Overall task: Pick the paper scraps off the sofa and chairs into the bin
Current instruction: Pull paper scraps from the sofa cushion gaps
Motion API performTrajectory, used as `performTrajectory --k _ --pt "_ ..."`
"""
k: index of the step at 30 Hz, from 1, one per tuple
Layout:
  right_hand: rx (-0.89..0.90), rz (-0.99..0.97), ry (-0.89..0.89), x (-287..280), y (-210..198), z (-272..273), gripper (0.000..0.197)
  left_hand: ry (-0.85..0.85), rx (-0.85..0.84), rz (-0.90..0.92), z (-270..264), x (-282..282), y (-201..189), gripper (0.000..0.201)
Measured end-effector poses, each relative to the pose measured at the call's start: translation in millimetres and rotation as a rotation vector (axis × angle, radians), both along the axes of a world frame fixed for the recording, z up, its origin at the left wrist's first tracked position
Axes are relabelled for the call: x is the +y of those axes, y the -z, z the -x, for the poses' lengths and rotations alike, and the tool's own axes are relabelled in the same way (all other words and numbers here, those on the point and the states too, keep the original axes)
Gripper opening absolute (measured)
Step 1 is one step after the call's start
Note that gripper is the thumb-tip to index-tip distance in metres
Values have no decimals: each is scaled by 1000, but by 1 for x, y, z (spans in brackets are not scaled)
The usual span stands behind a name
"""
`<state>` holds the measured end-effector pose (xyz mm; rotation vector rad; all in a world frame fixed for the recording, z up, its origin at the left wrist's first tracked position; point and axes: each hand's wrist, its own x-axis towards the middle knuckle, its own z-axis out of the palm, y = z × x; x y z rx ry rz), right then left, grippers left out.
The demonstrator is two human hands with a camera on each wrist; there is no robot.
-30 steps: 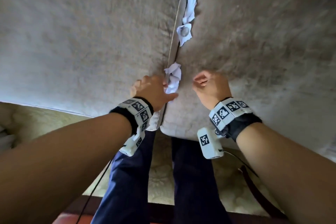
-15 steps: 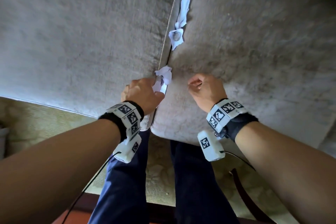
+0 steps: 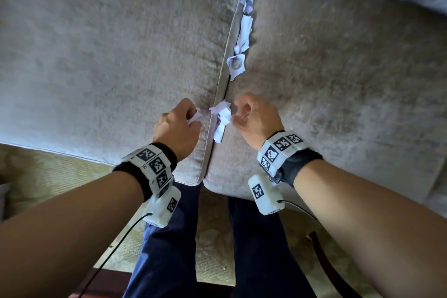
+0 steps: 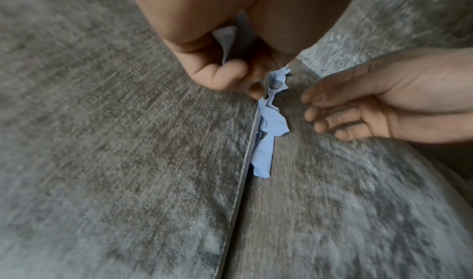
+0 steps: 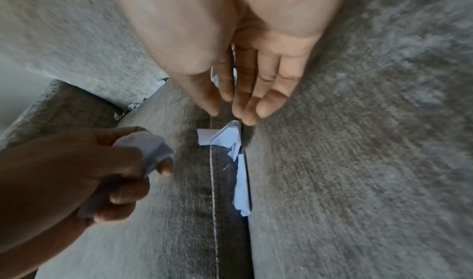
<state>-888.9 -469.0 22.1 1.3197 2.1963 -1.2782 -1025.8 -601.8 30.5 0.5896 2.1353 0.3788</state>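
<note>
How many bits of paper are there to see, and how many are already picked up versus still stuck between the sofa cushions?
Held in the left hand: 1 crumpled scrap
In the seam near the hands: 1 scrap
Farther up the seam: about 3 scraps, bunched, so the count is rough
Right hand: 0
Total: about 5

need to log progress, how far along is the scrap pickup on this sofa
Early. Left hand grips one crumpled scrap. Right hand, empty, reaches for the nearest scrap wedged in the cushion gap. Three more scraps lie farther up the gap. No bin is visible.
</note>
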Motion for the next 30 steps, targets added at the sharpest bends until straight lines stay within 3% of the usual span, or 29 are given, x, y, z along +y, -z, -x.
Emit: performTrajectory --k 3,7,10,16,24,30 --pt "-50 -12 -119 -6 7 11 34 11 20 -5 5 -3 4 8" --pt "-155 -57 -221 -10 15 23 51 -7 17 -16 11 -9 7 12" --pt "-216 -83 -247 -12 18 28 44 -16 17 -32 12 -15 9 14" --pt "-275 -145 -238 -16 20 38 3 -16 30 -54 10 -24 6 20" --pt "-201 -134 -167 -4 15 31 17 -14 6 -42 8 -17 1 24" --pt "-113 -124 -9 17 -1 13 32 -4 -12 -40 4 -3 -1 10"
